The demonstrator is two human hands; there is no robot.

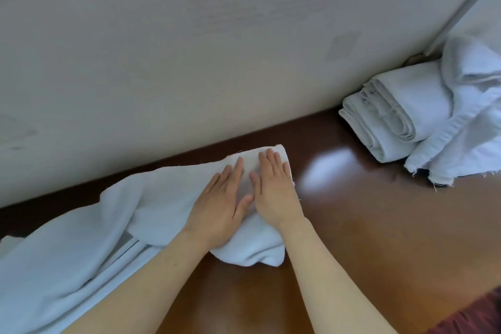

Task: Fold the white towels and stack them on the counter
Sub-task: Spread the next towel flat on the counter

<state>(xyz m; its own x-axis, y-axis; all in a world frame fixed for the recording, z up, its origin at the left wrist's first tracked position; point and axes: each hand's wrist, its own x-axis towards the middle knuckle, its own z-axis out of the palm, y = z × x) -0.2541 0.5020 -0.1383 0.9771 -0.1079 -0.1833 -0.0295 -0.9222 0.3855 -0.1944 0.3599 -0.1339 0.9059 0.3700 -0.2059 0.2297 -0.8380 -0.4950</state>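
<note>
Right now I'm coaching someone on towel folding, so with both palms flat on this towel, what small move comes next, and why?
Probably sweep the left hand leftward along the towel while the right hand pins the end by the wall. Only the part under the palms lies flat; the rest runs left across the counter in loose bunched wrinkles, so folding now would likely trap creases.

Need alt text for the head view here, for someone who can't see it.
Both hands, left hand and right hand, press flat side by side on a white towel on a brown wooden counter against a pale wall. At far right lie folded towels with a loose towel draped over them.
</note>
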